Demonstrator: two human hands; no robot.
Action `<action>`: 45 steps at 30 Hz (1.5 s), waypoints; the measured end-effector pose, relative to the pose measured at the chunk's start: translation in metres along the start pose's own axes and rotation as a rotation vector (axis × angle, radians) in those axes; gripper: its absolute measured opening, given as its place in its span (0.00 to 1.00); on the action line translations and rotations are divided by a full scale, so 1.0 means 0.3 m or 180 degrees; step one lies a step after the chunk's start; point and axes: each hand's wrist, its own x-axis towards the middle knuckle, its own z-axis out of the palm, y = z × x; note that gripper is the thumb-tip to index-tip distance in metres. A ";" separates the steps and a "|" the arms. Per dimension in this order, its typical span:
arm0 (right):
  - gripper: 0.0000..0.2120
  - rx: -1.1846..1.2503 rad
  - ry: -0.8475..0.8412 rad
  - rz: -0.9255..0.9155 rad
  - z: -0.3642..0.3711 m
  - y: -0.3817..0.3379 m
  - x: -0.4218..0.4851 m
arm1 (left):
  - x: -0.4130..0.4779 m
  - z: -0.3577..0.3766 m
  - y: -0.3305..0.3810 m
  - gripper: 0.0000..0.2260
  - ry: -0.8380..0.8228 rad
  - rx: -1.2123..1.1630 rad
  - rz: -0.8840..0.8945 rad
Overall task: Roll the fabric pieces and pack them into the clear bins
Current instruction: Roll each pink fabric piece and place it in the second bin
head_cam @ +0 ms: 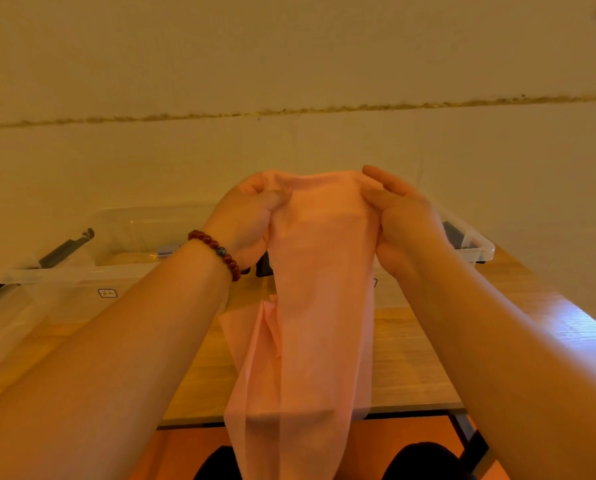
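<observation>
1. Standing left of the pink fabric (317, 289) and behind it on the wooden table (410, 358): one clear bin (82, 271), open-topped, contents not discernible.
2. Left hand (248, 216), at the fabric's upper left edge: fingers curled, thumb in front, gripping the cloth. Red beaded bracelet (220, 251) on the wrist.
3. Pink fabric: sheer, held up between both hands, top edge bunched, its length hanging past the table's near edge.
4. Right hand (403, 216), at the fabric's upper right edge: thumb and fingers pinching the cloth.
5. Second clear bin (476, 247), right of the fabric, partly hidden behind the right hand; something dark inside, unidentifiable.
</observation>
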 end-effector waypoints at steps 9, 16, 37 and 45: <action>0.20 -0.0688 0.0046 -0.0049 -0.031 0.053 0.115 | 0.084 0.018 -0.052 0.10 0.0260 0.0628 -0.0290; 0.20 -0.0602 0.0103 -0.0166 -0.035 0.049 0.163 | 0.119 0.022 -0.027 0.14 0.0008 0.0637 -0.0303; 0.16 -0.3498 0.0192 -0.0782 -0.145 0.152 0.130 | 0.059 -0.042 -0.175 0.09 0.0694 0.1502 -0.0429; 0.14 -0.4126 0.0436 -0.1445 -0.151 0.193 0.058 | -0.048 -0.051 -0.249 0.15 0.1168 0.1295 -0.0124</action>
